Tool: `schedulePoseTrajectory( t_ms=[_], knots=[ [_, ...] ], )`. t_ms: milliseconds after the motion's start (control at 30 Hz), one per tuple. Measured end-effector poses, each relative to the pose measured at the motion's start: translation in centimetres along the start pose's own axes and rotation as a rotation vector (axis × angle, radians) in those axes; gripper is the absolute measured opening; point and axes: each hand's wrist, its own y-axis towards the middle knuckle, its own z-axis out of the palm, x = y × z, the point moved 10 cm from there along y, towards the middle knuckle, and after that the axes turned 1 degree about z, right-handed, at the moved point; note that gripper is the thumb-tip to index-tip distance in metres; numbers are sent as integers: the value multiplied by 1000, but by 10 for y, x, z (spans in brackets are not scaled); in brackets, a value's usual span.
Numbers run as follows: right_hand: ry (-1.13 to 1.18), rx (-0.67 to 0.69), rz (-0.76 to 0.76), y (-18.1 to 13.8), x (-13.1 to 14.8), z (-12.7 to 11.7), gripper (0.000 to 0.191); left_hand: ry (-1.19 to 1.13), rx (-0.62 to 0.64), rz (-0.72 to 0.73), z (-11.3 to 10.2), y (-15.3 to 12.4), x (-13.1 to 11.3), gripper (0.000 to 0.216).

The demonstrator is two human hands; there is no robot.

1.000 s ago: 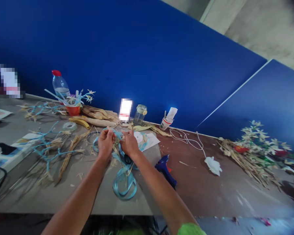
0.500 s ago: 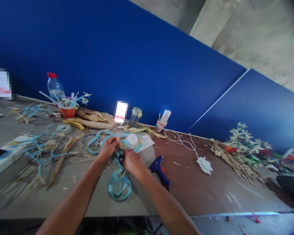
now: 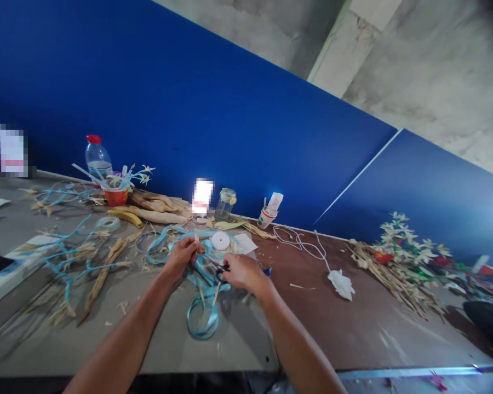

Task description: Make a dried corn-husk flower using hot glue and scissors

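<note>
The left hand (image 3: 183, 255) pinches a small pale piece (image 3: 196, 239) and the right hand (image 3: 244, 271) grips scissors (image 3: 221, 270) angled toward it — seemingly mid-work, with blue-wrapped stems (image 3: 68, 280) made up leftward and blue ribbon (image 3: 206, 333) loose below.

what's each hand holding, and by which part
Right hand holds scissors by their dark handles; left hand pinches a small pale piece, which part I can't tell.

Bare left hand (image 3: 183, 252), bare right hand (image 3: 243, 271), bare forearms (image 3: 136, 316)
</note>
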Motion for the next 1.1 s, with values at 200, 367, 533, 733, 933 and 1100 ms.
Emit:
schedulePoseTrajectory(
  t_ms=[200,367,533,733,933,1100],
  knots=[
    [515,44,2,-11,-56,-22,20,-16,-16,26,-1,0,-4,28],
    [1343,91,-105,-7,-46,-14,52,-46,-56,33,-2,-3,-11,31],
    [1553,109,-108,12,-11,20,46,-28,-7,33,8,-7,-18,31],
    [1475,-138,-48,40,-13,46,50,-14,22,11,9,-2,-9,28],
    [1322,-139,-107,38,-3,62,48,87,30,-82,17,-6,-4,28],
    [1018,-275,-170,27,-2,43,37,100,8,-121,19,-10,-3,32]
  ],
)
